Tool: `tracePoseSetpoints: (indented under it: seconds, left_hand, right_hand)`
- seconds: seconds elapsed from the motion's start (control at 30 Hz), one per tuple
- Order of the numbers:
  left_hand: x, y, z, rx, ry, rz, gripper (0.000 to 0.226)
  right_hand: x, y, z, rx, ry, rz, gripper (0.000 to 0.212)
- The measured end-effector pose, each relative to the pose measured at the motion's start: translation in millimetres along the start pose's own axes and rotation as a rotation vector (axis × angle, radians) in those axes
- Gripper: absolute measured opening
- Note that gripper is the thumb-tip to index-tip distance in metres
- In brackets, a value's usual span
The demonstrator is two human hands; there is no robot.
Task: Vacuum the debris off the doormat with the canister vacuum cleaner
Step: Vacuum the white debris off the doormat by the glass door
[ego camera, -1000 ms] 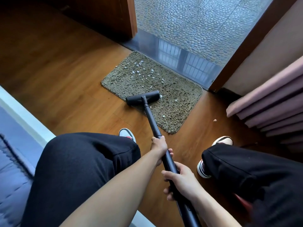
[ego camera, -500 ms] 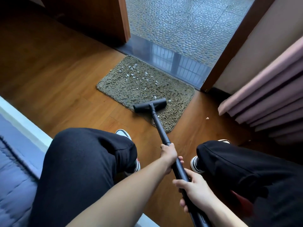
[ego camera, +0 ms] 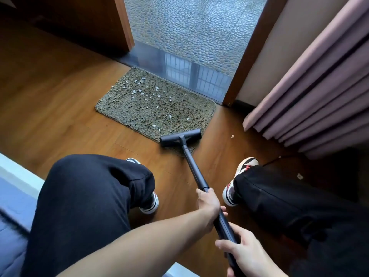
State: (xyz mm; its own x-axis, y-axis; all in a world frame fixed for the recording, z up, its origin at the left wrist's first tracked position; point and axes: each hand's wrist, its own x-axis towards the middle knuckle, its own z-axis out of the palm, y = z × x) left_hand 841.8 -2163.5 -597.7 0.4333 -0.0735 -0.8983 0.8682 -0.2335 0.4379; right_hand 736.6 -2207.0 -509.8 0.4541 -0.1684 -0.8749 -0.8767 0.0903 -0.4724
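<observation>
Doormat (ego camera: 155,108): shaggy, olive-brown, flat on the wood floor (ego camera: 60,108). Its far edge lies along the dark sill of an open doorway, with pebble paving (ego camera: 189,27) beyond. White debris (ego camera: 139,90) is scattered mostly over the far-left part, a few bits nearer. The vacuum head (ego camera: 180,137) sits on the mat's near right corner. Its tube (ego camera: 194,168) slants back between a seated person's knees. Left hand (ego camera: 207,204) is wrapped round the tube nearer the head; right hand (ego camera: 243,254) grips it just behind. Pink curtain (ego camera: 319,86) at right, one stray chip (ego camera: 232,136) on the floor near it. Blue quilted bedding (ego camera: 10,206) at left.
</observation>
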Motion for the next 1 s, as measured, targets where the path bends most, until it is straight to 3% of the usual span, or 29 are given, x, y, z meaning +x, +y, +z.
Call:
tracePoseSetpoints:
  seconds: [0.2,0.67,1.0]
  left_hand:
    - [5,2,-5,-0.014,-0.007,-0.017,0.044]
    - [40,60,-29,-0.058,0.02,0.045,0.025]
    - [24,44,-23,-0.04,0.007,0.002,0.029]
  right_hand:
    - [4,-3,5,-0.059,0.014,-0.012,0.059]
    - [44,-48,22,0.026,-0.058,-0.119,0.023]
    - [27,-36,14,0.004,-0.077,-0.074,0.038]
